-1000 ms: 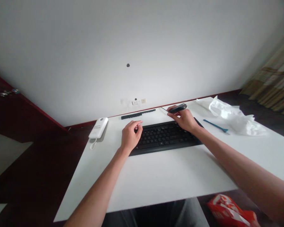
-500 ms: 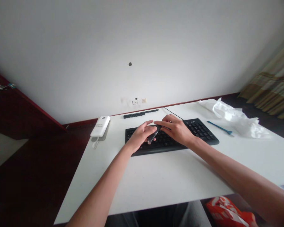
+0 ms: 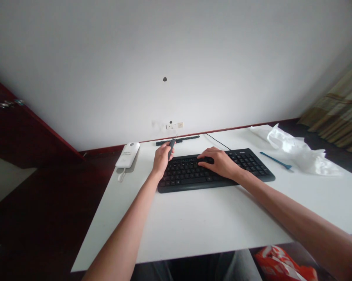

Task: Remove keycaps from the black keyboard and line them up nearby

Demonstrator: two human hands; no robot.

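Keyboard [image 3: 190, 175] flat on the white table [image 3: 193, 222], under my right hand [image 3: 221, 162].
My thumb and fingers there surround a dark patch [image 3: 208, 160]: held piece or bare keys, I can't tell. At the far left corner, my left hand [image 3: 162, 159] pinches a slim dark tool [image 3: 172, 147], its tip faint against the wall [image 3: 237, 78]. Tool handling, I judge; next calls for steadiness.

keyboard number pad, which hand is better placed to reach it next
Right, most likely: the right hand is over the keyboard, nearer the number pad at its right end. The left hand, holding a slim dark object, is by the left end.
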